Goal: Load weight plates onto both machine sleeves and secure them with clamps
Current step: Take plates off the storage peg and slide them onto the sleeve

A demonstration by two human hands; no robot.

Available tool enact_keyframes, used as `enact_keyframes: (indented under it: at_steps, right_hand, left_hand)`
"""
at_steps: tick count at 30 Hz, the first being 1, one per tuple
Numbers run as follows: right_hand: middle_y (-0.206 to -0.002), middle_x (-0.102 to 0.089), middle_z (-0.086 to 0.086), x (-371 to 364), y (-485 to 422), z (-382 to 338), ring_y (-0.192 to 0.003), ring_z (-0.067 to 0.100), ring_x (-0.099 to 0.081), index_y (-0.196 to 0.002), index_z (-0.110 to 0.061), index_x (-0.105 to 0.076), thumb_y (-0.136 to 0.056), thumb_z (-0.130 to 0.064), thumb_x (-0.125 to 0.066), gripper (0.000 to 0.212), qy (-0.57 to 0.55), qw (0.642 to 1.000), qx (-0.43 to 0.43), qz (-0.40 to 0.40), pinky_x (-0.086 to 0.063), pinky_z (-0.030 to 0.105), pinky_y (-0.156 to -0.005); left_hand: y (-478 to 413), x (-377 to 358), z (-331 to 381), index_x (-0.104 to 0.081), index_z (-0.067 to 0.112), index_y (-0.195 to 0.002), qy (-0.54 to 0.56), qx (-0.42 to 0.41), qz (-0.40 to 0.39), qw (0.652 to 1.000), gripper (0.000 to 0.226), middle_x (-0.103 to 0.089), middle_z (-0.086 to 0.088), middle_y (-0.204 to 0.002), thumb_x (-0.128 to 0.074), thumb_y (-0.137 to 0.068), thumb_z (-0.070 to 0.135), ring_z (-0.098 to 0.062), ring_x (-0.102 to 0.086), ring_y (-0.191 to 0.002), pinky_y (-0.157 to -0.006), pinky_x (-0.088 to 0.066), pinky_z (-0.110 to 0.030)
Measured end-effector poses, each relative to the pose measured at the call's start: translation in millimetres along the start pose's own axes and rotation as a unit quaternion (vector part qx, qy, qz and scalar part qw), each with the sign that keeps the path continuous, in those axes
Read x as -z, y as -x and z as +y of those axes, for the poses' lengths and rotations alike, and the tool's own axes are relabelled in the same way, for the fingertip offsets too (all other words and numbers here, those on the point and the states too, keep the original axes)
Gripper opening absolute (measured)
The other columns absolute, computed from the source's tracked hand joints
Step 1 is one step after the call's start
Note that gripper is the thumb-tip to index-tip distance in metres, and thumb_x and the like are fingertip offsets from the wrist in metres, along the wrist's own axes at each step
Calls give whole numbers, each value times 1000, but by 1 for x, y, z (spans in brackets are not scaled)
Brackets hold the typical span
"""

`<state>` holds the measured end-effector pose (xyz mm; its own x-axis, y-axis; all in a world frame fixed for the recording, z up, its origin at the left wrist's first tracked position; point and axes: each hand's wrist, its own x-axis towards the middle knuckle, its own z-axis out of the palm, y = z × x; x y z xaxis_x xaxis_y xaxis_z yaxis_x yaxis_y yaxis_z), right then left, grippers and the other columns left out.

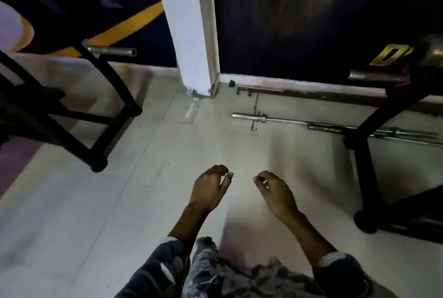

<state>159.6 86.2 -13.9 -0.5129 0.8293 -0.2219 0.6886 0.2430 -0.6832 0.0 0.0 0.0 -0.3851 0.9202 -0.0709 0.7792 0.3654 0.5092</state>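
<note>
My left hand (209,187) and my right hand (275,192) hang low in the middle of the view, over pale floor, fingers loosely curled and holding nothing. A bare steel sleeve (112,51) juts to the right from a black machine frame (72,111) at the upper left. A second steel sleeve (376,76) sticks out leftward from another black frame (369,154) at the right edge, with something round and metallic (431,51) blurred behind it. No weight plates or clamps are visible.
Chrome barbells (299,121) lie on the floor along the far wall, with a small hook bar beside them. A white pillar (184,22) stands between dark wall panels. Pale floor tiles stretch between the two frames.
</note>
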Motion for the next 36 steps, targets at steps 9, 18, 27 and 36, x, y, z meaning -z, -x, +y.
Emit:
enact_keyframes:
  at_steps: [9,18,27,36]
  right_hand:
    - [-100,-67,7,29,-192,-34,-88,26,-62,-98,-10,-60,-94,-28,-49,22,-47,981,-103,157,-47,33,-76]
    - [-107,-66,-2,91,-306,-9,-91,17,-62,-97,-22,-60,-94,-40,-48,21,-102,911,-262,300,-46,28,-76]
    - [-105,-66,5,214,-424,100,-81,19,-60,-95,-18,-60,-94,-36,-49,22,-117,845,-340,395,-44,28,-68]
    - [-103,-61,4,361,-509,254,-94,24,-61,-97,-21,-56,-92,-28,-52,10,-109,753,-374,531,-44,28,-70]
  left_hand:
    - [-265,30,-17,-60,10,-105,19,-201,-65,977,24,-66,-8,-106,-47,-96,28,-24,-61,-95,-78,-44,-28]
    - [-476,-8,69,-62,5,-110,68,-368,-169,912,25,-68,-11,-106,-53,-94,23,-24,-63,-100,-86,-50,-36]
    - [-630,-100,231,-60,9,-108,83,-430,-273,857,26,-70,-8,-103,-47,-97,28,-20,-65,-94,-83,-53,-37]
    - [-772,-259,399,-61,23,-94,141,-426,-326,832,8,-65,8,-88,-54,-92,26,3,-60,-78,-65,-41,-3]
